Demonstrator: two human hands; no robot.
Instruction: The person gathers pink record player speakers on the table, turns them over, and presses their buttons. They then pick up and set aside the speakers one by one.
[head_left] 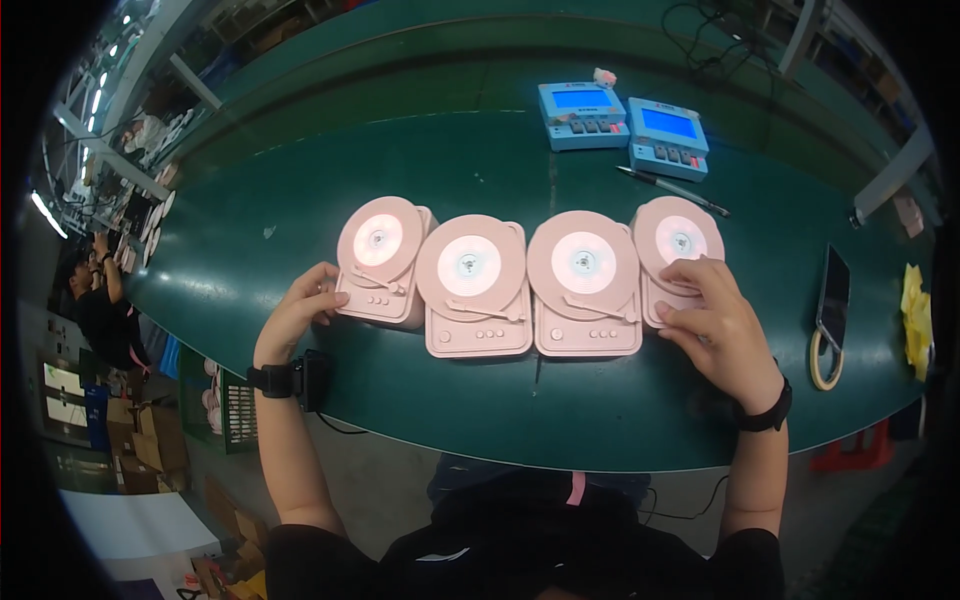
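Observation:
Several pink miniature record players stand side by side in a row on the green table, each with a round disc with a pale lit centre, a small tonearm and front buttons. My left hand (301, 312) grips the left side of the leftmost record player (378, 300), thumb at its front corner and fingers along its edge. My right hand (718, 325) has its fingers bent over the lower part of the rightmost record player (680, 222), covering its right front. Between them are two more, a middle-left record player (478, 338) and a middle-right record player (587, 340), untouched.
Two blue devices with lit screens, a left one (583, 110) and a right one (668, 140), sit at the back beside a pen (675, 188). At the right lie a phone (833, 295), a tape roll (827, 372) and yellow material (915, 320). Another person (103, 310) is far left.

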